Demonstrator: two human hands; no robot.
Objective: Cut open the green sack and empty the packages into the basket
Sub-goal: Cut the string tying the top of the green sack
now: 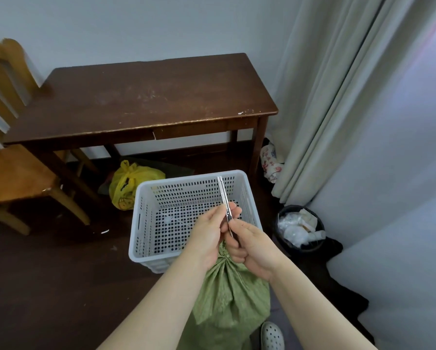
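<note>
The white basket (186, 213) sat on the dark floor just in front of the person, its slotted walls and dotted bottom bare except for something pale and crumpled near the middle that I could not make out. At 6 o'clock from it, touching its near rim, stood the green sack (229, 296), bulging and gathered tight at the neck, still closed. At 3 o'clock from the basket a small black bin (300, 228) held crumpled white plastic and scraps of paper. At 10 o'clock, under the brown table (141, 102), lay a knotted yellow bag (131, 183); what was in it stayed hidden.

Both bare forearms reached forward over the sack and met above its neck. The left hand (209, 236) had its fingertips pinched on the body of a slim metal knife (225, 200), which pointed up toward 12 o'clock over the basket. The right hand (254, 246) was curled around the knife's lower end, thumb on top, with its lower fingers folded near the sack's gathered neck. 1 pale shoe (272, 335) showed at 5 o'clock beside the sack.
</note>
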